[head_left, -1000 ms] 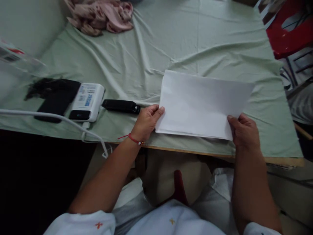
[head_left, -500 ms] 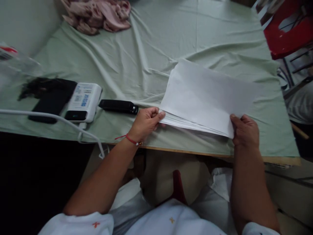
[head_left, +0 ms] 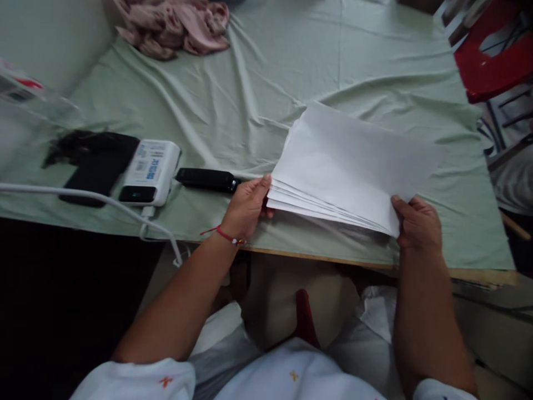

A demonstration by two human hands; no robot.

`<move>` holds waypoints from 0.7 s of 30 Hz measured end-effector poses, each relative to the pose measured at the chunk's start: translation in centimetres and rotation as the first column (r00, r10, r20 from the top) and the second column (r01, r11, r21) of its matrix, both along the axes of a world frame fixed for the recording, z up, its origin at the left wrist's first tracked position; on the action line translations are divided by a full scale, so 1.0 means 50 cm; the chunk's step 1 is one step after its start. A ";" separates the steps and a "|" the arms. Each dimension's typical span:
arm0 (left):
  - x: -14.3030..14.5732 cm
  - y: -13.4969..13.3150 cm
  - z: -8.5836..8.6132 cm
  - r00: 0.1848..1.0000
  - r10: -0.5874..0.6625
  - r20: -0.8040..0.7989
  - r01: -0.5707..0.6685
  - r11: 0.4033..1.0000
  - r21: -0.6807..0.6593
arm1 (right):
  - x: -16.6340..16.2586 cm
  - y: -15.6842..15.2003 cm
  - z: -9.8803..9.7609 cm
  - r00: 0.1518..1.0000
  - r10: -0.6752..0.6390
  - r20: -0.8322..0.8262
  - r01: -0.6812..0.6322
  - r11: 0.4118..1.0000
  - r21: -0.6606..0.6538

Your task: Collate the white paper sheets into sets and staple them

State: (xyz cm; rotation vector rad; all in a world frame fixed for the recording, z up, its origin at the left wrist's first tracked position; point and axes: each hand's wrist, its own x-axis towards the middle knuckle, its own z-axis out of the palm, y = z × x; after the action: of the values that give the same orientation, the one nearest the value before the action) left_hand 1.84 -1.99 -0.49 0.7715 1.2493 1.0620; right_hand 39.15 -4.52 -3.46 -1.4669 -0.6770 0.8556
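White paper stack (head_left: 353, 166) | left hand (head_left: 245, 208), right hand (head_left: 416, 225) grip near corners

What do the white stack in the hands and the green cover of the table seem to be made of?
The white stack looks like plain paper with a matte finish: thin separate sheets fan apart at the near edge, between the left hand and the right hand. The green cover seems to be soft woven cloth, perhaps cotton: it lies in long wrinkles and shows no shine.
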 end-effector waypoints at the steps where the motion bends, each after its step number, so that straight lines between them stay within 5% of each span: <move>1: 0.000 0.001 -0.002 0.998 0.014 0.054 -0.014 1.000 -0.004 | -0.001 -0.001 0.002 1.000 0.008 -0.005 -0.008 1.000 -0.006; 6: -0.003 0.003 -0.011 0.964 0.025 0.264 -0.012 0.999 -0.051 | -0.009 -0.010 0.017 0.994 0.108 -0.011 -0.109 0.992 -0.062; 15: -0.012 0.002 -0.021 0.996 -0.070 0.053 0.070 0.998 0.006 | -0.026 -0.014 0.023 0.983 0.182 -0.002 -0.182 0.978 -0.099; 21: -0.008 0.006 -0.021 0.994 -0.063 0.094 0.055 0.994 0.093 | -0.019 -0.013 0.027 0.988 0.137 0.066 -0.137 0.991 -0.005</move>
State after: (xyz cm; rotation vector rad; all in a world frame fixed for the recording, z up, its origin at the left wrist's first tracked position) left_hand 1.46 -1.68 -1.52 0.8112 1.0961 1.1005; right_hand 38.20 -5.17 -2.13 -1.4677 -0.8350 0.9153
